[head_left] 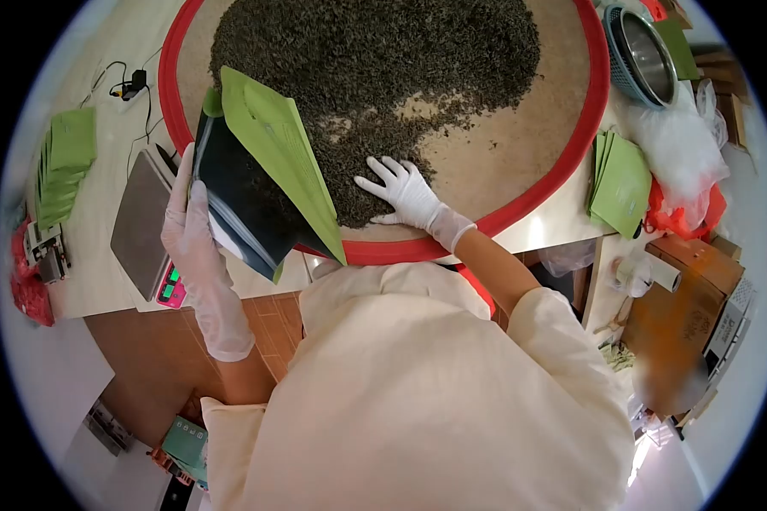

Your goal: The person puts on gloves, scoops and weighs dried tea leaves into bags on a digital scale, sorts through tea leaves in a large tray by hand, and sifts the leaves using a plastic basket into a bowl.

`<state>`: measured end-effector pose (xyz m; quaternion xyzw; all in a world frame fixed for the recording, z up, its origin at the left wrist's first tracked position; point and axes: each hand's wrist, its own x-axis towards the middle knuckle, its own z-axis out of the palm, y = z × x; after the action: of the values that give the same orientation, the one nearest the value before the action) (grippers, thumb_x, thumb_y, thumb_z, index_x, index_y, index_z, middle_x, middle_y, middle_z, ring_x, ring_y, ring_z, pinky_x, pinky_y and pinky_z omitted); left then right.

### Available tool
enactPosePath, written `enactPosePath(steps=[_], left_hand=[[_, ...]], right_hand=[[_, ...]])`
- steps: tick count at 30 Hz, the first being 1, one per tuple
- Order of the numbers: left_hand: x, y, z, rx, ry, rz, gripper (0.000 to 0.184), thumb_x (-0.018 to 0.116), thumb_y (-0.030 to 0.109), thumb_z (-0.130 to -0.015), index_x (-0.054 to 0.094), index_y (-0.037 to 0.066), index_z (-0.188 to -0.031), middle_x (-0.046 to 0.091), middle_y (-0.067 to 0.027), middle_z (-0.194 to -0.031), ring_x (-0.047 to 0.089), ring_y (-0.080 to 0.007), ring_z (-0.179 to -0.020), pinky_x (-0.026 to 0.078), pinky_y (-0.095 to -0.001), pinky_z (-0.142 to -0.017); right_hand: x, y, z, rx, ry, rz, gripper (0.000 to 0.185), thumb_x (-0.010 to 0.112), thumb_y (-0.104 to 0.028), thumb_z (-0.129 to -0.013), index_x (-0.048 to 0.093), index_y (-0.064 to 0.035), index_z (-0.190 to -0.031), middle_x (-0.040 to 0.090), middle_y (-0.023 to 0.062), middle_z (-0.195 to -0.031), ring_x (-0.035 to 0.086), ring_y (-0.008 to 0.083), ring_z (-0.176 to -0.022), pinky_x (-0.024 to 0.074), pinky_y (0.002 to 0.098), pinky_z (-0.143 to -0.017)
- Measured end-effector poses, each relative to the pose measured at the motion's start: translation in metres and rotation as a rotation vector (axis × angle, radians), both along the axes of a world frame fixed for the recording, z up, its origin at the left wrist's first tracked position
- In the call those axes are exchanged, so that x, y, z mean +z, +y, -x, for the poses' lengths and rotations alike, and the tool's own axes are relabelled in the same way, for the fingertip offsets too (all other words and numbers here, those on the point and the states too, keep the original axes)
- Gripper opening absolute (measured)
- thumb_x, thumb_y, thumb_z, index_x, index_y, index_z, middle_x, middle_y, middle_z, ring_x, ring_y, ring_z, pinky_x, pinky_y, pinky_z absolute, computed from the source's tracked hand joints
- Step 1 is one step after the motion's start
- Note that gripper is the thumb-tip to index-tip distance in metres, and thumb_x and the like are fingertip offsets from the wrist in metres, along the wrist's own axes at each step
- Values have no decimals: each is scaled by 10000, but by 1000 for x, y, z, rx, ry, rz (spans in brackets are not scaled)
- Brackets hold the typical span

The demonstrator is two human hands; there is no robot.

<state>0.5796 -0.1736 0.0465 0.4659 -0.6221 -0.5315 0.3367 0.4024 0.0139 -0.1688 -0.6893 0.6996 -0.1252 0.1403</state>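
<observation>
My left hand, in a white glove, grips the side of a green pouch. The pouch gapes wide, showing a dark lining, and is tilted over the near left edge of a round tray with a red rim. Some dark bits lie inside its mouth. A wide heap of dark, dry leaves that look like tea covers much of the tray. My right hand, gloved too, lies with fingers spread on the near edge of the heap, just right of the pouch. Nothing shows in its grasp.
Left of the pouch is a digital scale with a lit display. Green pouches are stacked at the left and the right. A metal bowl, plastic bags and a cardboard box are on the right.
</observation>
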Motion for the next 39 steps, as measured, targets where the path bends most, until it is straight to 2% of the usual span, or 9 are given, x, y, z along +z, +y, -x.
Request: enactPosePath(steps=[9, 13, 16, 23, 25, 30, 35, 37, 39], left_hand=[[-1, 8, 4, 5, 45, -20, 364, 497, 71, -923, 525, 17, -1282, 603, -91, -1152, 550, -78, -963, 408, -198, -868], [4, 10, 7, 13, 40, -1, 362, 498, 59, -923, 524, 12, -1281, 609, -78, -1132, 553, -64, -929, 413, -186, -840], [2, 12, 10, 1, 99, -101, 369, 491, 51, -923, 511, 7, -1288, 587, -90, -1178, 540, -85, -1002, 406, -201, -883], [-4, 8, 32, -181, -212, 167, 373, 539, 101, -904, 541, 99, -1277, 586, -104, -1231, 544, -135, -1103, 387, -247, -956], [-3, 14, 42, -144, -251, 125, 352, 534, 143, -907, 563, 122, -1257, 670, -90, -939, 591, -126, -765, 470, -283, -711], [-11, 11, 55, -176, -404, 204, 346, 526, 197, -883, 582, 154, -1222, 636, -204, -825, 628, -319, -719, 482, -355, -690], [-4, 6, 48, -167, -409, 288, 334, 514, 182, -881, 593, 154, -1204, 634, -216, -872, 608, -379, -790, 477, -402, -706], [-9, 2, 39, -143, -348, 300, 337, 510, 178, -890, 586, 164, -1218, 633, -213, -831, 622, -331, -723, 481, -361, -688], [11, 0, 28, -141, -321, 246, 335, 505, 165, -897, 587, 165, -1221, 648, -182, -818, 616, -264, -689, 476, -332, -679]], right_hand=[[0, 17, -20, -286, -276, -85, 525, 753, -267, -635, 581, -172, -1122, 512, 111, -1173, 538, 299, -1025, 481, 378, -834], [-13, 20, -16, -697, -1060, 204, 180, 642, -86, -753, 650, -100, -933, 601, 60, -946, 602, 198, -845, 493, 298, -719], [36, 20, 4, -874, -1624, 1, 140, 598, -74, -842, 642, -128, -963, 577, -27, -831, 516, 65, -632, 387, 213, -489], [183, -10, 18, -774, -1924, 168, 186, 559, -100, -848, 587, -92, -1032, 625, 23, -939, 555, 99, -695, 399, 216, -494], [230, -25, 12, -715, -1967, 216, 183, 559, -109, -847, 583, -88, -1027, 631, 33, -953, 558, 103, -698, 409, 212, -497], [251, -73, -13, -617, -1551, 283, 214, 631, -93, -821, 608, -63, -1031, 617, 23, -979, 553, 71, -767, 458, 222, -609], [211, -80, -24, -535, -445, 532, 450, 587, -210, -857, 517, -33, -1265, 542, 222, -1227, 514, 374, -1147, 391, 403, -988], [235, -66, -15, -353, -769, 284, 379, 526, -182, -896, 542, -26, -1241, 590, 223, -1150, 559, 369, -1090, 430, 389, -937], [269, -60, -28, -507, -1033, 276, 331, 435, -159, -952, 558, -22, -1227, 673, 119, -990, 627, 147, -773, 491, 246, -668]])
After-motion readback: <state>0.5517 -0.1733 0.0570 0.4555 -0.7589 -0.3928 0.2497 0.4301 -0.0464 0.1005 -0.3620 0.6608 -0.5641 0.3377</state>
